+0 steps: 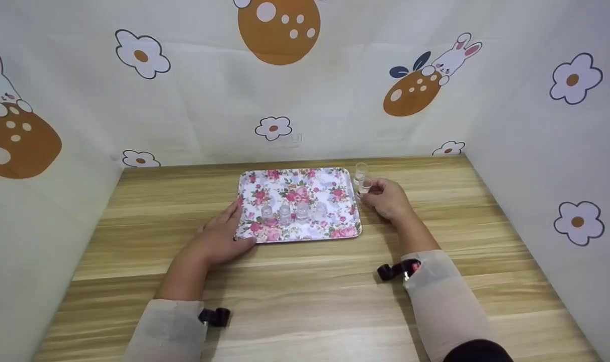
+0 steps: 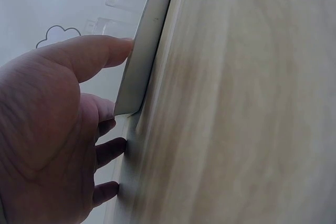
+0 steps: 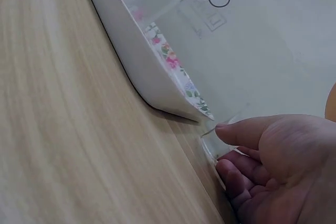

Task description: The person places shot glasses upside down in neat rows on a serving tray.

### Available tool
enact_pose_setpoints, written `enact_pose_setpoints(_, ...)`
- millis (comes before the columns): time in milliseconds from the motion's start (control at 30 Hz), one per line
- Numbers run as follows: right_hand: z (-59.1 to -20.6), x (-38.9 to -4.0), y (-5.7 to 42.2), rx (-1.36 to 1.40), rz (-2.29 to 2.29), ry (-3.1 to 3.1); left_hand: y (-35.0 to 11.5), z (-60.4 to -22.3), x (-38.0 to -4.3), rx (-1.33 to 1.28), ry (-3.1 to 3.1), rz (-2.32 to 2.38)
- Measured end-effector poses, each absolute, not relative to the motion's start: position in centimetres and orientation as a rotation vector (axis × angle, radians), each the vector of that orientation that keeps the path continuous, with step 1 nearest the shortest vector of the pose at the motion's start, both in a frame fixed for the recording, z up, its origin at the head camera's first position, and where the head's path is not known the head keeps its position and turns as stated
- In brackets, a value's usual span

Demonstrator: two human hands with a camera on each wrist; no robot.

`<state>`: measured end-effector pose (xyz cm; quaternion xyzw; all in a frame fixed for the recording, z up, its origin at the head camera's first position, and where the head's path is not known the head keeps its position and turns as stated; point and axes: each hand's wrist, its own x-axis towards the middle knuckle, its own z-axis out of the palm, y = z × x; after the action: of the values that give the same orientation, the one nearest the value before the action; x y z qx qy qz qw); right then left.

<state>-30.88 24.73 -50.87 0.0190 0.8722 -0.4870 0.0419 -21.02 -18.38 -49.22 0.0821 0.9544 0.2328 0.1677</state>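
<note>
A white floral tray [image 1: 330, 191] lies on the table with several small clear shot glasses [image 1: 302, 212] in a row across its front half. My left hand [image 1: 219, 241] holds its front left corner: the thumb [image 2: 113, 48] presses on the front wall, an index finger touches the corner, and other fingertips reach down to the table. Just off the tray's right edge, my right hand [image 1: 387, 199] pinches a clear shot glass [image 1: 365, 185] between thumb and fingers. Another clear glass [image 1: 361, 170] stands right behind that one, beside the tray's back right corner.
The wood-grain table [image 1: 305, 296] runs back to a printed cloth wall [image 1: 194, 110], with more cloth at left and right. A black wrist camera [image 1: 215, 317] sits on the left sleeve and another camera [image 1: 393, 271] on the right.
</note>
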Motion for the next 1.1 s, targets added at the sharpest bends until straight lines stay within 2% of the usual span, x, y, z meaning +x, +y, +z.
enact_pose_setpoints(667,-47.6,-28.2,23.7,-0.034,-1.609,2.671,-18.3,-49.2,-21.1,0.235,2.706,0.675)
enact_pose_setpoints(1100,-45.6,-26.3,21.0,-0.234,-1.742,2.539,-18.4,-49.3,-21.2,0.252,2.711,0.682)
